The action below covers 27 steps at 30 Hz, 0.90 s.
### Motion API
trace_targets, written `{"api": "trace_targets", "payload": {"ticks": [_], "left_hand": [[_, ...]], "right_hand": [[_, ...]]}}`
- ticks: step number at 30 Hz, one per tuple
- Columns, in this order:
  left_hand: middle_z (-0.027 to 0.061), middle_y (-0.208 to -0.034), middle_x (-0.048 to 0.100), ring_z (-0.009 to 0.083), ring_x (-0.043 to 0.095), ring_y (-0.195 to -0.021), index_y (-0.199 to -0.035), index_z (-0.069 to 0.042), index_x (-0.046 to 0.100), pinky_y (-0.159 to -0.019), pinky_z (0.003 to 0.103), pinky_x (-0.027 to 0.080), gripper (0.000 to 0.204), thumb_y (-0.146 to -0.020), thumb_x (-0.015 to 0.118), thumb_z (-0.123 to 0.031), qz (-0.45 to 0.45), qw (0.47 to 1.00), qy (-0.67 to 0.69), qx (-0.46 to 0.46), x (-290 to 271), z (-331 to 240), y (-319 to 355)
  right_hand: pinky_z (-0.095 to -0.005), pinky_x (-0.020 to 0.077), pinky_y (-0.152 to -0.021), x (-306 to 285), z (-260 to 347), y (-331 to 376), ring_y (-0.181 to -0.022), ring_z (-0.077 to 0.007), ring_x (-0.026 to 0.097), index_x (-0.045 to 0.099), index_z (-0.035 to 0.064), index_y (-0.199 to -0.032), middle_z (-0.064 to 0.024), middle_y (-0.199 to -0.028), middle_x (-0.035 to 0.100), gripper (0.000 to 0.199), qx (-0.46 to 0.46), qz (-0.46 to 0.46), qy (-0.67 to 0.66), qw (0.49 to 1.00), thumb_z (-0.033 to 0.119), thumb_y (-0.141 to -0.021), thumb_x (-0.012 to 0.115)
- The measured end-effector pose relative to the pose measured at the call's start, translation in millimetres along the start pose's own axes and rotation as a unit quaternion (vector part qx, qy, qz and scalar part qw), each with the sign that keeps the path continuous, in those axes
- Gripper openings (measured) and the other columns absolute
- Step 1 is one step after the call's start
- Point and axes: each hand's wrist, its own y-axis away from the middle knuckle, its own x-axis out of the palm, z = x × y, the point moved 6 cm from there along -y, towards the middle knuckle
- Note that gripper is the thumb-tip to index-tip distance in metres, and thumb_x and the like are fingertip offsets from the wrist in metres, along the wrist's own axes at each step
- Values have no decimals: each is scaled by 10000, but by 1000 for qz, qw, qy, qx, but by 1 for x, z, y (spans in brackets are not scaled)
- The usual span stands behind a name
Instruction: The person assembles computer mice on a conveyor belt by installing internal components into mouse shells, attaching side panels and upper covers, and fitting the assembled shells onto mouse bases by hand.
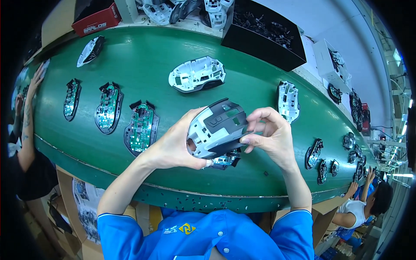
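We are cupping a grey and white mouse shell [216,128] in our left hand [175,145], fingers closed around it, just above the green conveyor belt [143,65]. Our right hand [271,136] is pinching the shell's right edge, directly over a mouse base [225,160] lying on the belt.
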Motion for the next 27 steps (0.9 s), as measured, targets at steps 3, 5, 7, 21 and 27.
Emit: {"api": "trace_targets", "payload": {"ticks": [3,5,7,21,27], "left_hand": [[150,-1255,405,212,439,-1183,-1364,44,248,-957,330,423,965,-574,787,-90,4,999,-44,7,1,-1,0],[151,-1243,404,217,446,-1172,-1361,41,260,-951,331,430,958,-573,787,-99,6,998,-56,4,3,0,3],[160,-1230,413,236,458,-1158,-1350,45,279,-938,334,436,947,-565,780,-123,-8,996,-80,31,1,-5,4],[146,-1083,619,261,656,-863,-1169,4,531,-711,329,542,763,-531,811,-307,-132,845,-451,257,7,-50,20],[139,-1023,650,246,669,-798,-1098,-8,593,-659,307,544,709,-507,814,-329,-126,881,-423,171,-8,-35,19]], "right_hand": [[-238,562,-597,-2,5,1,-809,-137,608,533,-35,-1021,-73,-910,502,351,-70,16,69,995,-41,-725,721],[-251,557,-618,2,9,2,-859,-147,601,514,-38,-1032,-81,-925,508,381,-95,36,132,986,-38,-718,729],[-250,558,-619,3,6,1,-877,-148,595,507,-28,-1049,-83,-941,512,405,-68,35,95,993,-32,-715,734],[-375,334,-1022,19,-20,-10,-1237,-224,431,387,-6,-1317,-149,-1320,473,945,-27,150,-32,988,132,-511,861],[-396,353,-1030,25,-32,-18,-1201,-242,471,394,-3,-1311,-165,-1305,480,925,18,130,-71,989,164,-529,860]]}}
